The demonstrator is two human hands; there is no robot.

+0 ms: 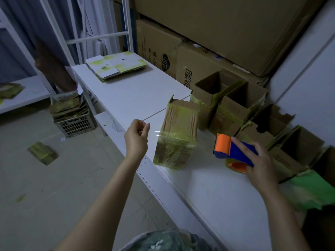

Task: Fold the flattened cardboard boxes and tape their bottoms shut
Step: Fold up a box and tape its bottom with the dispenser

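Our right hand (262,162) grips one blue-orange tape dispenser (235,151), our left hand (136,140) pinches one clear tape strip (153,132) running to the one taped box (176,138) lying sideways on the white table (208,192), at least four open boxes (228,113) behind, one flattened-box stack (116,67) at the far end.

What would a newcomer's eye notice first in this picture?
Most striking is the orange and blue tape dispenser, gripped by the right hand at the white table. Beside it, a cardboard box lies on its side, and the left hand pinches a clear tape strip running to it. Open boxes stand in a row behind.
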